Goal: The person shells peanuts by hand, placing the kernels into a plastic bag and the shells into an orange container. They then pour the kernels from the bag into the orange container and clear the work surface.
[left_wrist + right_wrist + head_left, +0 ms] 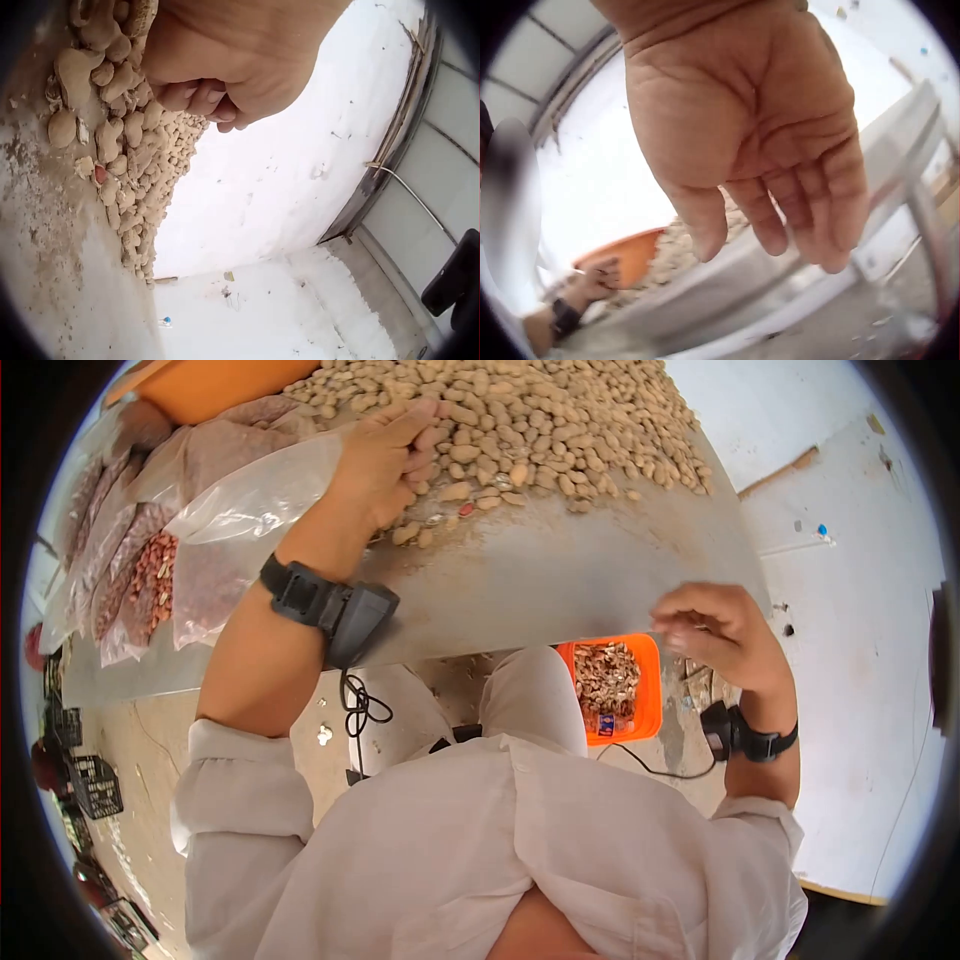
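Observation:
A large heap of unshelled peanuts covers the back of the grey table. My left hand is at the heap's near left edge, with several fingers curled under. Part of its grip is hidden, so I cannot tell whether it pinches a peanut. In the left wrist view, peanuts lie right beside this left hand. My right hand has its palm bare and its fingers loosely extended. In the head view the right hand hovers past the table's front edge, near an orange bin holding shells.
Clear plastic bags with reddish shelled peanuts lie on the left of the table. Behind them stands an orange basin. A white wall rises on the right. Black crates sit on the floor at far left.

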